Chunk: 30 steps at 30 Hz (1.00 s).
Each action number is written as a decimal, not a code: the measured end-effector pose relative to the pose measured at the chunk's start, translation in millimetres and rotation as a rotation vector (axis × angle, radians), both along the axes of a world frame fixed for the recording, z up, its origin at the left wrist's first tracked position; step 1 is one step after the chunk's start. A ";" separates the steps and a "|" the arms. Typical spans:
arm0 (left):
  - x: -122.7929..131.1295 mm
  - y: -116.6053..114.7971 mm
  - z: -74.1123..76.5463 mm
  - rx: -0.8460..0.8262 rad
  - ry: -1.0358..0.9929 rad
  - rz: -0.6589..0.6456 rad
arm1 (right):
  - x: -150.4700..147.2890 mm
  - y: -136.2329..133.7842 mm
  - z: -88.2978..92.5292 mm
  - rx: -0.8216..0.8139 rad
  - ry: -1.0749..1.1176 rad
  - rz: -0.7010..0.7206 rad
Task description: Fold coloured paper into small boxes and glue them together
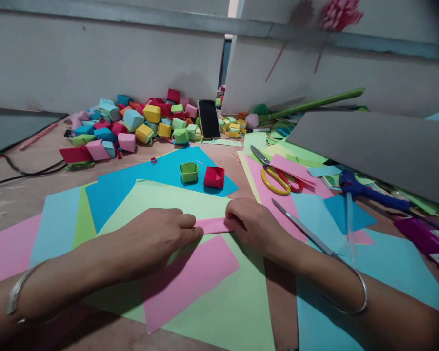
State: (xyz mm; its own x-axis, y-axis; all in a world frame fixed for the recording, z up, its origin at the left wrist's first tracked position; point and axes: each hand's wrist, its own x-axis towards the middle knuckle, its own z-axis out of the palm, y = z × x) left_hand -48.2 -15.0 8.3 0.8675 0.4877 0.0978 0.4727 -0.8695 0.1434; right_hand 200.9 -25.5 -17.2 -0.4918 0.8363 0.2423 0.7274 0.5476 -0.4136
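A narrow folded strip of pink paper (214,225) lies across the pale green sheet (237,302), held at both ends. My left hand (157,229) is closed on its left end, fingers pressed together. At the right end my right hand (254,226) pinches the strip with curled fingers. Just below the strip rests a flat pink sheet (193,280), partly in the left hand's shadow. Beyond the hands, a small green paper box (189,172) and a small red paper box (214,177) stand on a blue sheet (161,170).
Yellow-handled scissors (274,180) and a long blade (300,224) lie to the right, near a blue glue gun (373,192). Several folded paper boxes (131,119) are heaped at the back beside a phone (209,119). A grey board (380,146) leans over scraps at the right.
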 end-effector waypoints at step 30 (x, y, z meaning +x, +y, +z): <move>10.2 9.7 -6.2 0.001 0.180 -0.073 | 10.2 -43.5 24.0 0.400 -0.719 0.144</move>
